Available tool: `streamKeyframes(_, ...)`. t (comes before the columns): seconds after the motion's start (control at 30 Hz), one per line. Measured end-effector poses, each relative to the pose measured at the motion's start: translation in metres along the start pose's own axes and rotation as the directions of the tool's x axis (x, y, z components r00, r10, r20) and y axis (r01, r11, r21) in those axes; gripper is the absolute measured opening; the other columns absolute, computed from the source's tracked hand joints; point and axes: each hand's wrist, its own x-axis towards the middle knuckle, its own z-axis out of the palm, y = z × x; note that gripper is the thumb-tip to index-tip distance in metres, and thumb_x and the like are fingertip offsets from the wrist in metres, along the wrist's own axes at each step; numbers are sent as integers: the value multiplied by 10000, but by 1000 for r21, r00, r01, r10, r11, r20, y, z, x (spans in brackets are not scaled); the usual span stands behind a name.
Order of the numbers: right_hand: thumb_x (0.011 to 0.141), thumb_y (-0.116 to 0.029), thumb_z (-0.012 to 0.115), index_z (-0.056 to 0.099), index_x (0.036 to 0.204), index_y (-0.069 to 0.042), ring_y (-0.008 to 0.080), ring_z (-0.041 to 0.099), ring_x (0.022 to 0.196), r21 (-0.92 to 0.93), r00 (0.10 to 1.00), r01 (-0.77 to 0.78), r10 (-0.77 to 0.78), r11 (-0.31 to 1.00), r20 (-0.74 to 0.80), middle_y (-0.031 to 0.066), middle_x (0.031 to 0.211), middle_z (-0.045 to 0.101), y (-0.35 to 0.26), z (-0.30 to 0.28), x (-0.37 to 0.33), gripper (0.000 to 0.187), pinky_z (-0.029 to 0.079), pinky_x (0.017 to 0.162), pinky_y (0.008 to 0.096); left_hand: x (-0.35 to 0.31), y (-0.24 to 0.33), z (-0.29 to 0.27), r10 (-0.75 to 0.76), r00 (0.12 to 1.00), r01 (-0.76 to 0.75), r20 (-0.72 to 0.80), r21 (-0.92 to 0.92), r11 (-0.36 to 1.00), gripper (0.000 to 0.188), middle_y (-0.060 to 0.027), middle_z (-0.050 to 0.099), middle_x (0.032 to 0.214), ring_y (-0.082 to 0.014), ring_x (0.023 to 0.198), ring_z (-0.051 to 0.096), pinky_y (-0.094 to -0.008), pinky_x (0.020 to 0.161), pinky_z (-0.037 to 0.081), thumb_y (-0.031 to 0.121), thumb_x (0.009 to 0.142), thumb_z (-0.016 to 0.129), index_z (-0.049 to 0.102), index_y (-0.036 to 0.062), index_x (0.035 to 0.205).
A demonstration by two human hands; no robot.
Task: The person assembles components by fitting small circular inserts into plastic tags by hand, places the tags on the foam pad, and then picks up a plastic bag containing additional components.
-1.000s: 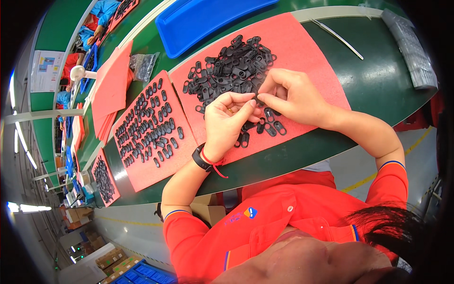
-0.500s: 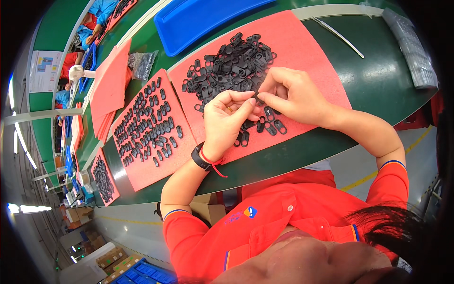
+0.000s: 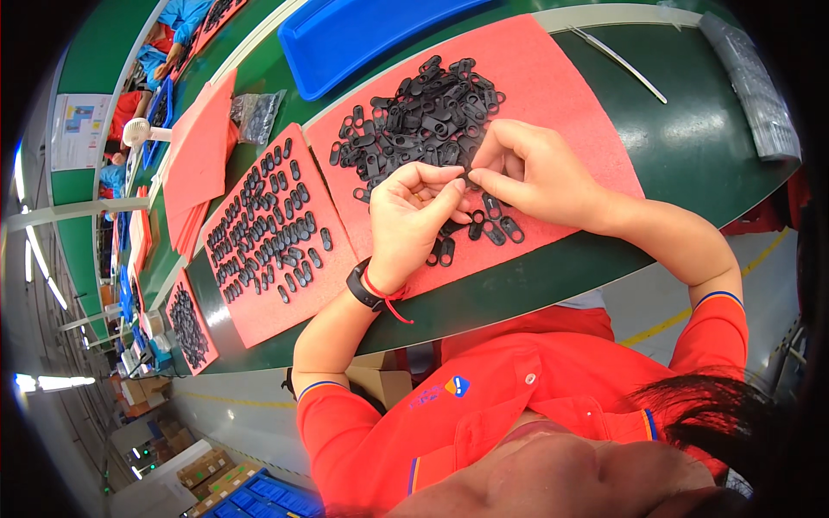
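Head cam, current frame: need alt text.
A bare left hand and right hand pinch close together above black parts heaped on a pinkish-red mat; anything held is unclear. A blue tray sits beyond; more parts lie in rows on another mat to the left.

A blue tray [image 3: 363,41] lies on the desk [image 3: 682,116] — right of it, a slim pale tool [image 3: 620,65] and clear plastic packaging [image 3: 753,91].

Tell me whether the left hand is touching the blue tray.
Apart. The head view shows it plainly: a pile of black oblong parts and bare pink foam mat lie between the left hand and the blue tray.
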Motion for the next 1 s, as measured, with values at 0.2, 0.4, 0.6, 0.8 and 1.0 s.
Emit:
streamKeyframes(0.2, 811, -75, 633, 538, 869, -16, 45, 498, 598, 191, 983, -160, 139, 968, 119, 7, 716, 566, 7, -2, 2, 126, 395, 518, 206, 0, 2, 0, -20, 1000, 20, 10, -20, 1000, 143, -102, 643, 807, -115, 658, 628, -226, 590, 539, 1, 844, 604, 594, -65, 970)
streamKeyframes(0.4, 843, -71, 599, 554, 948, 14, 60, 562, 694, 212, 960, -239, 199, 948, 195, 40, 793, 604, 1, -7, 3, 142, 441, 581, 201, 0, 2, 0, -30, 999, 31, 17, -64, 997, 139, -87, 645, 800, -104, 645, 620, -214, 577, 525, 2, 844, 605, 605, -53, 972)
streamKeyframes(0.6, 842, -67, 598, 570, 946, 15, 59, 563, 710, 261, 952, -269, 215, 927, 217, 40, 795, 608, -1, -7, 3, 135, 439, 592, 195, -1, 2, -1, -26, 999, 27, 23, -79, 997, 138, -104, 641, 794, -115, 652, 622, -227, 570, 536, 2, 842, 606, 602, -62, 965)
streamKeyframes(0.8, 832, -75, 614, 576, 920, 13, 51, 549, 686, 238, 941, -303, 249, 923, 230, 38, 790, 608, -1, -6, 2, 130, 433, 580, 193, -1, 0, -1, -27, 999, 28, 23, -58, 998, 129, -102, 638, 780, -114, 648, 619, -227, 569, 532, -4, 841, 605, 602, -58, 958)
streamKeyframes(1.0, 819, -90, 628, 587, 872, 6, 43, 528, 630, 161, 932, -310, 267, 937, 244, 28, 743, 607, -5, -9, 3, 116, 416, 539, 197, -2, 0, 2, -26, 999, 28, 35, -66, 997, 118, -93, 638, 761, -110, 627, 615, -221, 566, 522, -8, 840, 605, 603, -41, 953)
